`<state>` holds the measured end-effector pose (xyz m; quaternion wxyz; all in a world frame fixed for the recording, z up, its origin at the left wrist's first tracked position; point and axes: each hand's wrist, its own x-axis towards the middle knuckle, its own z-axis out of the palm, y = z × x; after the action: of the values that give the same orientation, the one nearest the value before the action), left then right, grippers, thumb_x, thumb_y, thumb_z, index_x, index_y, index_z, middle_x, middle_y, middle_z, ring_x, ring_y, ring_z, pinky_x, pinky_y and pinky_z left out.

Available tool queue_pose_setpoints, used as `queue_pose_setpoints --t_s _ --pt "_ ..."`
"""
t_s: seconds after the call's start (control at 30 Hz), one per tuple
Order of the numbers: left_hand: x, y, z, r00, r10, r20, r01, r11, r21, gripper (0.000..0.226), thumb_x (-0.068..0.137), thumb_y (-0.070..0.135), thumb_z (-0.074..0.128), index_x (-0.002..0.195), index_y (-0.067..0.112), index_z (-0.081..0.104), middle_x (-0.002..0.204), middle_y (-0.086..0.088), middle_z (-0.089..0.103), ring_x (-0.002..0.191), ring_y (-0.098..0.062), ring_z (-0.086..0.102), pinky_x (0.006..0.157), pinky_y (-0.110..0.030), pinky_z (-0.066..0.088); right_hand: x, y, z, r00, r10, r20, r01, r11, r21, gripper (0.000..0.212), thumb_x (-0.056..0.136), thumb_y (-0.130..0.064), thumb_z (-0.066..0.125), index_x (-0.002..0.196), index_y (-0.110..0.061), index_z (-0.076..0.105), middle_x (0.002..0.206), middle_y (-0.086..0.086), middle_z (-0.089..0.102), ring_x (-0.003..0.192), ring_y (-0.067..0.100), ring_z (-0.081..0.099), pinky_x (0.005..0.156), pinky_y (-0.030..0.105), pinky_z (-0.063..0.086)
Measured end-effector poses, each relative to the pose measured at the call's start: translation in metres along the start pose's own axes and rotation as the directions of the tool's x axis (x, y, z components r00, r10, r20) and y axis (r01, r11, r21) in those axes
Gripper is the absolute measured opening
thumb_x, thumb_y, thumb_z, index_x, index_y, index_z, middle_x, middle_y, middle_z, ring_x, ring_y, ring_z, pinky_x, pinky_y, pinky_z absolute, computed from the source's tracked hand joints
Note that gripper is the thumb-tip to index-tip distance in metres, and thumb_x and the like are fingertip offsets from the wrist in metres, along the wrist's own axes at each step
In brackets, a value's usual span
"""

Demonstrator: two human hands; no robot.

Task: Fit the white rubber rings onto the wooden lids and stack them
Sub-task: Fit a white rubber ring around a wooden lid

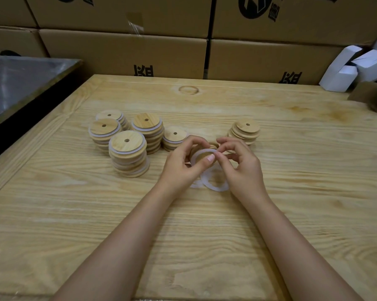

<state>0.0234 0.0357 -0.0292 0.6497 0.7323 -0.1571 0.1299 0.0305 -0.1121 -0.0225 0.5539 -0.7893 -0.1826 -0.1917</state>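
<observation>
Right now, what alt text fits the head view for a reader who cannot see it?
The left hand and right hand hold a wooden lid over a wooden table, pressing a white rubber ring onto its rim. Ringed lid stacks stand to the left, a bare-lid stack behind on the right, and a loose ring lies under the hands.
</observation>
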Motion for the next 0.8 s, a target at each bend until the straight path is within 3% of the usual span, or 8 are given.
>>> queue_pose_setpoints --t_s 0.07,0.13,0.23,0.63,0.8 --pt "0.000 -0.002 0.001 1.000 0.001 0.012 -0.002 1.000 0.028 0.014 0.079 0.039 0.062 0.090 0.031 0.056 0.083 -0.005 0.064 0.074 -0.029 0.060 0.066 -0.053 0.054 0.000 0.000 0.001 0.998 0.059 -0.010 -0.058 0.996 0.068 0.022 0.087 -0.007 0.063 0.080 -0.028 0.057 0.106 -0.016 0.061 0.106 0.000 0.058 0.082 0.019 0.047" --pt "0.000 -0.003 0.001 1.000 0.007 0.013 -0.007 0.999 0.043 0.008 0.082 0.040 0.058 0.087 0.035 0.054 0.079 -0.001 0.063 0.073 -0.030 0.058 0.065 -0.056 0.052 0.000 0.000 0.001 0.996 0.087 -0.007 -0.086 0.990 0.116 0.024 0.088 -0.006 0.062 0.079 -0.028 0.057 0.099 -0.015 0.065 0.099 -0.002 0.061 0.078 0.018 0.049" --pt "0.000 -0.002 0.001 1.000 0.004 -0.002 -0.004 1.000 0.031 0.006 0.084 0.043 0.054 0.084 0.038 0.051 0.074 0.011 0.059 0.072 -0.015 0.055 0.065 -0.050 0.046 0.000 0.001 0.000 0.994 0.104 -0.022 -0.100 0.985 0.142 0.025 0.087 -0.005 0.062 0.079 -0.028 0.059 0.085 -0.018 0.067 0.084 -0.004 0.062 0.072 0.013 0.047" --pt "0.001 -0.006 0.002 0.996 -0.007 -0.087 0.013 0.997 0.076 0.015 0.089 0.016 0.056 0.081 0.025 0.046 0.078 0.006 0.058 0.071 -0.005 0.059 0.063 -0.019 0.046 0.002 0.008 -0.004 0.988 0.150 -0.046 -0.145 0.984 0.109 0.026 0.087 -0.008 0.063 0.077 -0.032 0.063 0.075 -0.019 0.068 0.074 0.001 0.064 0.069 0.017 0.051" --pt "0.002 -0.006 0.003 0.985 -0.122 -0.121 0.121 0.992 -0.021 0.021 0.092 0.003 0.055 0.080 0.019 0.050 0.078 -0.002 0.064 0.072 -0.012 0.065 0.056 -0.022 0.053 0.002 0.010 -0.004 0.978 0.204 -0.037 -0.198 0.974 0.113 0.024 0.087 -0.009 0.064 0.076 -0.031 0.064 0.073 -0.018 0.067 0.074 0.005 0.065 0.071 0.024 0.053"
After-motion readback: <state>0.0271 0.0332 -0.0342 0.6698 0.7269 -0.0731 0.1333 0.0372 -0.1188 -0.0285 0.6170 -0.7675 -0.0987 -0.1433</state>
